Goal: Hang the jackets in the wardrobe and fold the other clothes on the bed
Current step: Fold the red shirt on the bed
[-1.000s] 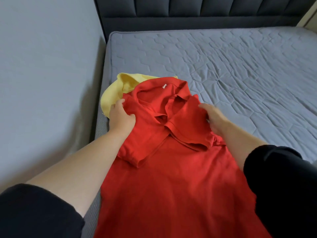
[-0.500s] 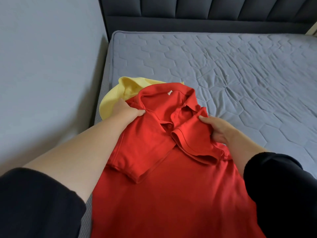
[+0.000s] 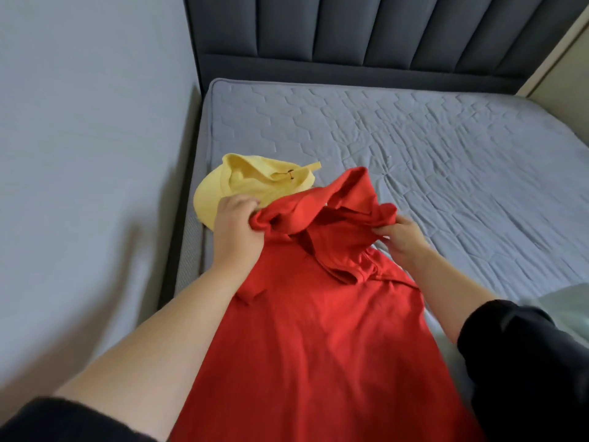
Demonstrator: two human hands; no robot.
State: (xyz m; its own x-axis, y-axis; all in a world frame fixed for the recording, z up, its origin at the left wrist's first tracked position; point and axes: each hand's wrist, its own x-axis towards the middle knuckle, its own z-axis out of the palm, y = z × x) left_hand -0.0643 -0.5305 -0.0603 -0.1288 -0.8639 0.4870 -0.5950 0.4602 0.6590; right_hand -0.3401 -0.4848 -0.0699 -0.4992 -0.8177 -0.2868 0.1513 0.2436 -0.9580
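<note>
A red polo shirt lies lengthwise on the grey bed, its collar end raised and bunched. My left hand grips the shirt's left shoulder, the fabric gathered in its fingers. My right hand pinches the right shoulder near the collar. A yellow shirt lies folded on the bed just beyond my left hand, partly covered by the red one.
A grey wall runs close along the bed's left side. The dark padded headboard stands at the back. A pale garment shows at the right edge. Quilted mattress stretches to the right.
Both hands have lifted the red shirt's shoulders off the bed and bunched the collar end. More of the yellow shirt now shows behind it.
</note>
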